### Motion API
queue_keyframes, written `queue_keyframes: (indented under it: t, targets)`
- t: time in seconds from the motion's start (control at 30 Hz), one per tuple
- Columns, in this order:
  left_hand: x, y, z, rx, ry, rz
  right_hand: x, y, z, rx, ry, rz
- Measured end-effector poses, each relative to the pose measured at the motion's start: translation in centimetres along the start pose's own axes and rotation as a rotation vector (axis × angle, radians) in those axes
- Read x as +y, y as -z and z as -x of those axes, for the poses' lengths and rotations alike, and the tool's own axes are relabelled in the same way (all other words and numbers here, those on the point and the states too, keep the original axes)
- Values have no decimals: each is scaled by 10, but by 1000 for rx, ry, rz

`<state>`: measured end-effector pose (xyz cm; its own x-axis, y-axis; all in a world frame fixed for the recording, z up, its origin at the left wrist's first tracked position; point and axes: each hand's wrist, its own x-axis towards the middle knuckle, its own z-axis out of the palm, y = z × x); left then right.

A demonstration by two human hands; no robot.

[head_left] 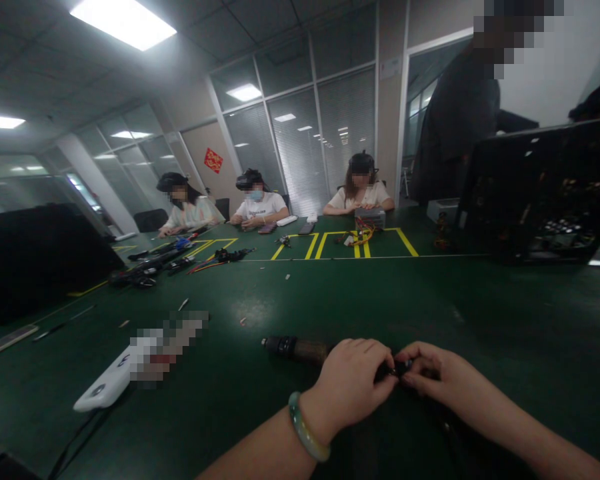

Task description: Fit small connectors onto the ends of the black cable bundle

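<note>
A dark electric screwdriver (303,349) lies across the table in front of me, its narrow tip pointing left. Its rear part is covered by my left hand (353,377), whose fingers are curled round it. My right hand (427,370) pinches a small black cable plug (403,367) at the tool's rear end, close against my left fingertips. Whether the plug is seated in the tool is hidden by my fingers. A dark cable seems to run down from below my right hand. A green bangle (305,427) circles my left wrist.
A white numbered case (107,377) lies at left on the green table (220,427). Cable bundles (155,263) are farther back. A black computer case (540,193) stands at right, a dark panel (40,253) at left. Several people sit opposite; another person (450,127) stands behind.
</note>
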<state>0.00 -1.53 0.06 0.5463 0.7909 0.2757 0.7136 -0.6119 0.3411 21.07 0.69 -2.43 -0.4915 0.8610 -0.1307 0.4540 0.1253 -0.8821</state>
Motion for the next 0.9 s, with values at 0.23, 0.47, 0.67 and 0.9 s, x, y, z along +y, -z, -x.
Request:
queue_keyframes:
  t: [0.23,0.47,0.67,0.9]
  targets:
    - [0,1,0,-17,-41,-30,-1,0,0,-1,13,-15]
    - [-1,-2,0,17,10,2,7,-2,-2,10,15,-5]
    - [-2,0,0,15,-58,27,3,-1,-2,9,13,-15]
    - [-1,-4,0,10,15,-16,2,-1,0,-7,9,-38]
